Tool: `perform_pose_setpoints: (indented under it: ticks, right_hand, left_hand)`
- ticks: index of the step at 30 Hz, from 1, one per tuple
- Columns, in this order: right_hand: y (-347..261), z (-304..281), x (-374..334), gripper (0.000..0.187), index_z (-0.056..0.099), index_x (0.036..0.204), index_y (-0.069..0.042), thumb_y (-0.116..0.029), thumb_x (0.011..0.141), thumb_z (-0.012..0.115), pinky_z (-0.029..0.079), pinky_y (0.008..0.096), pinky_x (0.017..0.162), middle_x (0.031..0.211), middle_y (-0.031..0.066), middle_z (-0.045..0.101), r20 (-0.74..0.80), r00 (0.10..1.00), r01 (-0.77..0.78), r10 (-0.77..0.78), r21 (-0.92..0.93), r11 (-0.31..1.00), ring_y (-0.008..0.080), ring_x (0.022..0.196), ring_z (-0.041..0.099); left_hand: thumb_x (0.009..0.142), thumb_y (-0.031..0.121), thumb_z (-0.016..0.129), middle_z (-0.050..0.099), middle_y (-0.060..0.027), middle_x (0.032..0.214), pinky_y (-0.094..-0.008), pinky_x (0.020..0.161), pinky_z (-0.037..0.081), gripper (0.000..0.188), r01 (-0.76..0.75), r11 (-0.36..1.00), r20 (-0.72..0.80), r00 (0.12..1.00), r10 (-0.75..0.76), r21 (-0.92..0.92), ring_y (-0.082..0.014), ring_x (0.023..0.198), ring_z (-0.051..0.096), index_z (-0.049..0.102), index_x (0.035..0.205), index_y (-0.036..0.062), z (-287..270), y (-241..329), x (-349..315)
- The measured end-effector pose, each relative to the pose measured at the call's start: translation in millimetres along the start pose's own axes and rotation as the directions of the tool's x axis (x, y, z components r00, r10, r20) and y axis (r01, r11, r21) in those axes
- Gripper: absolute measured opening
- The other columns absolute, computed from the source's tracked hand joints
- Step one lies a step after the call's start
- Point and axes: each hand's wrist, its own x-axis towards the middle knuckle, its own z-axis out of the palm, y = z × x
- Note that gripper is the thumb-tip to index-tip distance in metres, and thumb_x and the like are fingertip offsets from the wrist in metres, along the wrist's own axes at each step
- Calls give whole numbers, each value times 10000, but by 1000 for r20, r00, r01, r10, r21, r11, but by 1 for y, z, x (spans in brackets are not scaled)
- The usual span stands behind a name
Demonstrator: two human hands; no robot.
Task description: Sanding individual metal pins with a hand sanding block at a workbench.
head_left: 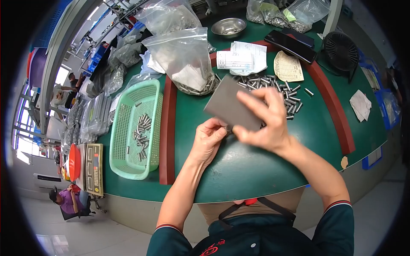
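Note:
My left hand (pixel 209 140) is closed, thumb and forefinger pinching a small metal pin (pixel 229 128) that is mostly hidden by the fingers. My right hand (pixel 268 121), slightly blurred, grips a flat grey-brown rectangular pad (pixel 230 101), its thumb by the lower edge and its fingers over the face. The pad is tilted, its lower edge close to the pin; whether they touch I cannot tell. Behind the right hand lies a loose pile of short shiny metal pins (pixel 293 101), partly covered by the pad and hand.
To the left, a light green basket (pixel 114 149) holds several pins beside a dark red bar (pixel 168 141); another red bar (pixel 335 106) curves along the right. Farther back are a plastic bag of parts (pixel 181 59), papers (pixel 252 57), a steel bowl (pixel 229 27), a phone (pixel 290 46) and a black fan (pixel 341 53).

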Motion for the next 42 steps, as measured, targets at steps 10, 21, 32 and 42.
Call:
perform_pose_setpoints:
  ticks: [10,21,32,42]
  right_hand:
    - [-44,3,-6,672,713,1133,-53,-346,534,796,418,385,795,967,128,612,59,997,38,-51,199,979,270,838,565]
    - [-10,7,2,607,694,1132,-43,-257,571,781,433,399,813,948,117,588,31,993,-118,117,67,991,277,847,572]
    - [2,3,5,602,699,1114,-49,-274,566,810,407,378,775,918,80,557,-71,985,-153,158,67,986,250,839,544]
    - [-5,7,7,693,666,1189,-38,-222,531,784,448,392,771,1011,134,607,-36,999,-26,23,-82,996,283,866,574]
  left_hand:
    - [863,48,719,623,-79,1127,-308,893,529,302,103,944,-172,972,-163,-313,-178,1015,623,606,1142,16,7,16,-27]
    - [850,91,743,585,-48,1007,-280,822,474,163,-137,986,-79,988,129,-97,-140,933,564,662,985,49,3,8,-14]
    - [841,226,769,562,-17,914,-308,842,397,188,-22,885,122,988,89,-464,-135,822,477,651,906,95,-6,8,-4]
    - [855,170,747,611,-81,1203,-412,1002,496,467,-122,872,389,859,332,-475,-240,1153,582,537,1259,69,-40,-23,3]
